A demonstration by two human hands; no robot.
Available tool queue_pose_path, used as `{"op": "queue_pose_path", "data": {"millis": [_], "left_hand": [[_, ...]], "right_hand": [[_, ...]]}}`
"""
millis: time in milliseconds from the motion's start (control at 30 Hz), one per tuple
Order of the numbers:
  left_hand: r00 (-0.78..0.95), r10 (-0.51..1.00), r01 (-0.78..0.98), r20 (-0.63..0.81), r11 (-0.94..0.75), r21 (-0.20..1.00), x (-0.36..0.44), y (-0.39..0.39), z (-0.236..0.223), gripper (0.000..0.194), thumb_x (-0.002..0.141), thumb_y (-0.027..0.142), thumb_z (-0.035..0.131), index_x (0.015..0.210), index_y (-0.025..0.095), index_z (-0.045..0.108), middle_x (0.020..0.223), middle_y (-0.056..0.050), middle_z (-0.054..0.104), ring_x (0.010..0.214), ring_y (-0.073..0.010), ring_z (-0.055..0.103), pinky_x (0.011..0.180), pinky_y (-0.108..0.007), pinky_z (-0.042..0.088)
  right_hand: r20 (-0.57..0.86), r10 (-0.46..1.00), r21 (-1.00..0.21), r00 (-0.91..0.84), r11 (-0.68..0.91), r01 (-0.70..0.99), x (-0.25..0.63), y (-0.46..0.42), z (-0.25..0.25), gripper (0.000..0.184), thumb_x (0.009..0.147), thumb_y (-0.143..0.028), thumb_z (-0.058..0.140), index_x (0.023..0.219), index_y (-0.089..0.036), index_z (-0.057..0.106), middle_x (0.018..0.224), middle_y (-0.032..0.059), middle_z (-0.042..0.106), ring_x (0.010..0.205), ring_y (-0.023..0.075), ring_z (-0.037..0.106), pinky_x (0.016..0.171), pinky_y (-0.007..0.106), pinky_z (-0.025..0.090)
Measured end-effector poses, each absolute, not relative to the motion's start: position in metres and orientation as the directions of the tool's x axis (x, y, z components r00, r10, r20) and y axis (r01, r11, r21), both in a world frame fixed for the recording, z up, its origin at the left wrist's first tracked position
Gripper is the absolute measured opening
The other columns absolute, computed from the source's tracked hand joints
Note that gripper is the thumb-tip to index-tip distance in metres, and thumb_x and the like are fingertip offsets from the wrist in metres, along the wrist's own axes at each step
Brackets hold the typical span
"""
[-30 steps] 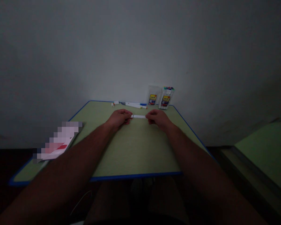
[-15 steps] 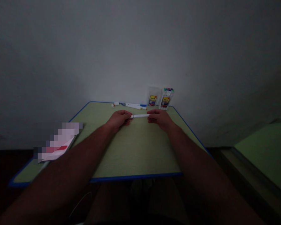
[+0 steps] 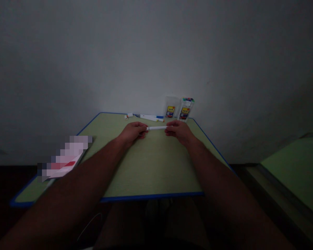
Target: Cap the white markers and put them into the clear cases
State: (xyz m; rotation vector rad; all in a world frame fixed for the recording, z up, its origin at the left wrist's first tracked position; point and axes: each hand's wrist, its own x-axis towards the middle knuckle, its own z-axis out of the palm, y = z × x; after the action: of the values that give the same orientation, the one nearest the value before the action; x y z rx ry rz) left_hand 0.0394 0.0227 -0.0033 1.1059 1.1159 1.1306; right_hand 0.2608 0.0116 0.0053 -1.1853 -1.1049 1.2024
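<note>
A white marker (image 3: 158, 127) lies level between my two hands, above the middle of the table's far half. My left hand (image 3: 133, 132) pinches its left end, where a thin dark ring shows beside the fingertips. Closed on its right end is my right hand (image 3: 179, 131); the fingers hide that tip. Just beyond the hands, white markers (image 3: 148, 118) lie on the table, one with a blue end. Loose white caps (image 3: 129, 115) rest to their left.
A clear case (image 3: 171, 107) with a yellow label stands against the wall. Beside it is a similar case (image 3: 185, 110) full of markers with coloured ends. A partly blurred pink-and-white booklet (image 3: 65, 166) lies on the left of the green table (image 3: 153, 166), which has a blue edge.
My right hand has shifted very slightly to the right, and a little more of the marker shows between the hands. Little else differs.
</note>
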Motion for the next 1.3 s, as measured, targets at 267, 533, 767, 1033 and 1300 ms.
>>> {"op": "queue_pose_path", "data": {"millis": [267,533,767,1033,1300], "left_hand": [[0.107,0.99,-0.102,-0.092,0.103,0.989,0.039,0.015,0.008,0.008,0.08,0.006,0.065,0.082,0.013,0.069,0.072,-0.006,0.07,0.053,-0.0101,0.058,0.054,-0.024,0.05],[0.095,0.991,-0.097,-0.094,0.103,0.99,0.04,0.013,0.009,0.007,0.082,0.007,0.065,0.08,0.013,0.068,0.071,-0.005,0.07,0.054,-0.0098,0.058,0.057,-0.024,0.05],[0.077,0.994,-0.108,-0.073,0.081,0.991,0.038,0.017,0.006,0.004,0.077,0.008,0.07,0.077,0.013,0.07,0.07,-0.004,0.069,0.053,-0.0086,0.057,0.056,-0.023,0.049],[0.082,0.996,-0.043,-0.035,0.039,0.998,0.036,0.019,0.005,0.008,0.071,0.006,0.073,0.066,0.012,0.071,0.063,-0.004,0.068,0.051,-0.0089,0.056,0.057,-0.024,0.05],[0.1,0.995,-0.037,-0.013,0.017,0.999,0.036,0.019,0.003,0.006,0.067,0.007,0.075,0.065,0.012,0.072,0.063,-0.005,0.069,0.052,-0.011,0.058,0.058,-0.027,0.051]], "right_hand": [[-0.03,0.995,-0.999,0.098,-0.028,-0.023,0.262,0.013,0.006,0.013,0.081,-0.004,0.07,0.075,-0.013,0.063,0.063,0.0019,0.067,0.055,0.0127,0.066,0.052,0.024,0.056],[-0.02,0.995,-1.0,0.097,-0.019,-0.016,0.26,0.012,0.008,0.015,0.085,-0.007,0.069,0.072,-0.014,0.063,0.063,0.0025,0.068,0.053,0.0117,0.065,0.051,0.023,0.056],[0.014,0.998,-0.994,0.058,0.02,-0.104,0.262,0.013,0.007,0.012,0.084,-0.004,0.067,0.08,-0.014,0.065,0.064,0.002,0.07,0.055,0.0129,0.067,0.054,0.025,0.058],[0.016,0.998,-0.998,0.065,0.02,-0.055,0.264,0.012,0.007,0.013,0.083,-0.003,0.068,0.076,-0.013,0.066,0.065,0.004,0.071,0.056,0.0143,0.069,0.053,0.025,0.059],[0.026,0.999,-0.998,0.043,0.028,-0.057,0.269,0.016,0.001,0.011,0.081,-0.004,0.071,0.076,-0.013,0.066,0.065,0.0037,0.071,0.056,0.0145,0.07,0.052,0.024,0.059]]}}
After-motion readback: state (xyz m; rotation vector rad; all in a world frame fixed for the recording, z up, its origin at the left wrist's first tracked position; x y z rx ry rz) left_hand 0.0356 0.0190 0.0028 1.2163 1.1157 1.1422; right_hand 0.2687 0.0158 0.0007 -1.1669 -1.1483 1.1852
